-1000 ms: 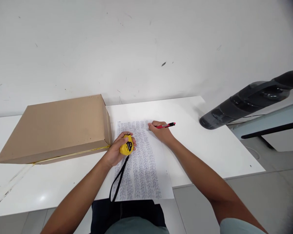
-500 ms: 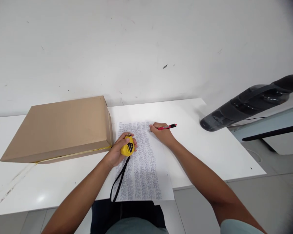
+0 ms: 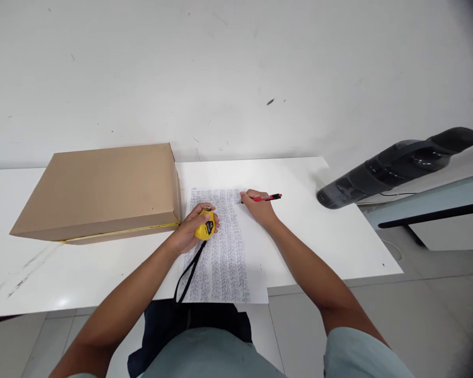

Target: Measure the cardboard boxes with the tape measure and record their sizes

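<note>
My left hand (image 3: pixel 189 230) is closed around a yellow tape measure (image 3: pixel 205 227), whose black wrist strap (image 3: pixel 189 275) trails over the paper. The yellow blade (image 3: pixel 142 229) is drawn out to the left along the lower front edge of a closed cardboard box (image 3: pixel 106 184). A white sheet of paper (image 3: pixel 256 283), covered in dense columns of small writing, lies under both hands. Near its top right, my right hand (image 3: pixel 258 206) grips a red and black pen (image 3: pixel 266 198). The tip is hard to make out but sits at the paper.
A black handheld vacuum cleaner (image 3: pixel 382 170) stands tilted at the right end of the white table (image 3: pixel 299 178). Behind the table rises a scuffed white wall (image 3: pixel 236 79). Past the right edge are a pale blue panel (image 3: pixel 437 194) and the tiled floor (image 3: pixel 425 304).
The camera view has shifted slightly, so the table and box appear higher. Both hands keep their grips on the tape measure and the pen, staying at nearly the same places on the paper.
</note>
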Tool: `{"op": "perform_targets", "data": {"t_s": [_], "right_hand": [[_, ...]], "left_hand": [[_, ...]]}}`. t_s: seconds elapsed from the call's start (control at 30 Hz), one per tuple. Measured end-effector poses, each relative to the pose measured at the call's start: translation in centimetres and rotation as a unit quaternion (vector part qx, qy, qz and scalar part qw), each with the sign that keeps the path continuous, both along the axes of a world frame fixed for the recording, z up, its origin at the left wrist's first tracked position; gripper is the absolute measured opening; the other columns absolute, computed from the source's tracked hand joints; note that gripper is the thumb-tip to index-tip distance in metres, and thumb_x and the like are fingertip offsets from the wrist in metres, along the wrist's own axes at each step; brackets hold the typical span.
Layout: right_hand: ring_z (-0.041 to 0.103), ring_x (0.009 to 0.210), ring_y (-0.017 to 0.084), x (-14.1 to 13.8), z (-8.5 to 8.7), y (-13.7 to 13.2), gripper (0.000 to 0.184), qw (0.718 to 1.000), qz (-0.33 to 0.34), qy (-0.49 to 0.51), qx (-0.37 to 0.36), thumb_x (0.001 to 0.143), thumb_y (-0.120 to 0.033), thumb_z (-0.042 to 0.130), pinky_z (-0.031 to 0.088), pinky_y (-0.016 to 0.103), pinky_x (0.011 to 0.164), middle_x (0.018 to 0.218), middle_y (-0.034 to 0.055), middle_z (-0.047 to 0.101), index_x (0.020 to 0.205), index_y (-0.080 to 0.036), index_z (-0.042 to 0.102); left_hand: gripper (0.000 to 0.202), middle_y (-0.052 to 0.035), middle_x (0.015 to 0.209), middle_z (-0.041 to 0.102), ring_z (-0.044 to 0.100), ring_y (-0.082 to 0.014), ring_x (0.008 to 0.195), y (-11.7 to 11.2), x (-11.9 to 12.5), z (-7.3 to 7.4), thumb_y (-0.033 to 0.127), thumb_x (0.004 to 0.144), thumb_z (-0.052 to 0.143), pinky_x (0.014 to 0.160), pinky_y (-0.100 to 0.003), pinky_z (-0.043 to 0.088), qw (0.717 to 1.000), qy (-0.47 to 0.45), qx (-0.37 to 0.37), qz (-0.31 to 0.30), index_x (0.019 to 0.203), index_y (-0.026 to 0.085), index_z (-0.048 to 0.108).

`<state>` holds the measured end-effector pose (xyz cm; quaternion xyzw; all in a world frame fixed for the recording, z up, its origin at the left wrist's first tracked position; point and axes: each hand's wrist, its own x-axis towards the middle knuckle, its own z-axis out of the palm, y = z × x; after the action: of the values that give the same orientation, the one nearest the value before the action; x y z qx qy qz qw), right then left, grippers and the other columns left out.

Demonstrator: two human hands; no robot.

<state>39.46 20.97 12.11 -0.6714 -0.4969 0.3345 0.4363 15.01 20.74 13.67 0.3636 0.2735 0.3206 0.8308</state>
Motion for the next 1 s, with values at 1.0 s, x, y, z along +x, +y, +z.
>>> {"op": "perform_targets", "data": {"t_s": [1.0], "right_hand": [[0.056, 0.077, 0.019, -1.2, 1.2, 0.1, 0.033, 0.99, -0.044, -0.096, 0.089, 0.094, -0.043, 0.05, 0.044, 0.03, 0.07, 0.076, 0.0026, 0.06, 0.068, -0.023, 0.054]], "left_hand": [[0.045, -0.0024, 0.083, 0.068, 0.065, -0.0158, 0.076, 0.0, 0.3, 0.6, 0.043, 0.074, 0.083, 0.075, -0.032, 0.051, 0.995, 0.035, 0.092, 0.02, 0.101, 0.018, 0.057]]}}
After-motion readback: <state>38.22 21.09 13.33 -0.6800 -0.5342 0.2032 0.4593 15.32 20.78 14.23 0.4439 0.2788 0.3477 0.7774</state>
